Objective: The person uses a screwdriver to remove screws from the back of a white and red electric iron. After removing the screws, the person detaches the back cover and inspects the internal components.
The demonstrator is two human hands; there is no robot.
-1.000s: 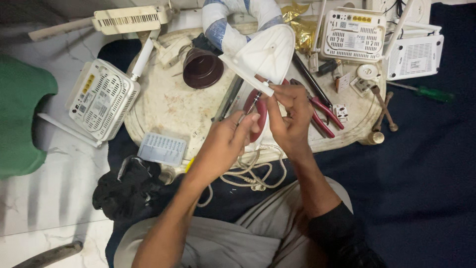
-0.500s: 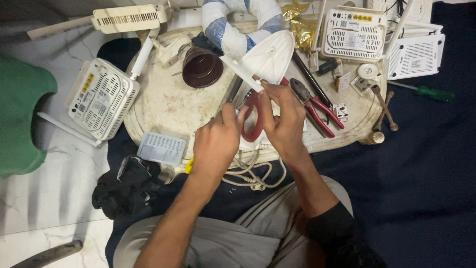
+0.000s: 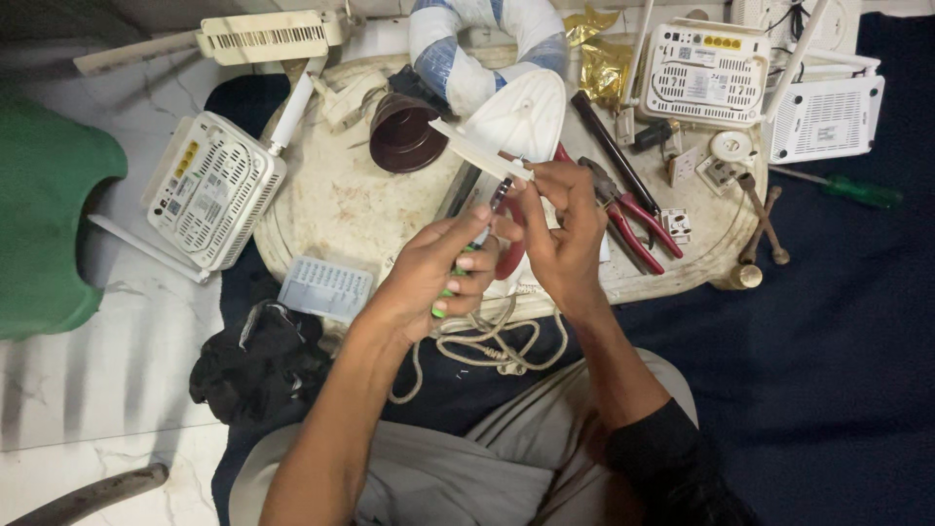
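Note:
My right hand (image 3: 565, 229) grips the lower edge of a white plastic router shell (image 3: 526, 117), held tilted above a round white tray (image 3: 341, 200). A white antenna (image 3: 467, 149) sticks out of the shell to the left. My left hand (image 3: 438, 273) is closed around a thin green-handled tool (image 3: 446, 297), apparently a screwdriver. Its dark shaft (image 3: 499, 198) points up at the shell just beside my right fingers. Both hands touch over the tray's near edge.
On the tray lie red-handled pliers (image 3: 633, 219), a dark brown cup (image 3: 404, 131) and small parts. White routers (image 3: 209, 190) (image 3: 706, 73) (image 3: 828, 117) lie around it. A green screwdriver (image 3: 862, 192), a green stool (image 3: 49, 224), a coiled cord (image 3: 487, 341) and black cloth (image 3: 258, 356) are nearby.
My left hand has moved up to my right hand and now points the green-handled tool at the shell. The shell has shifted slightly in my right hand.

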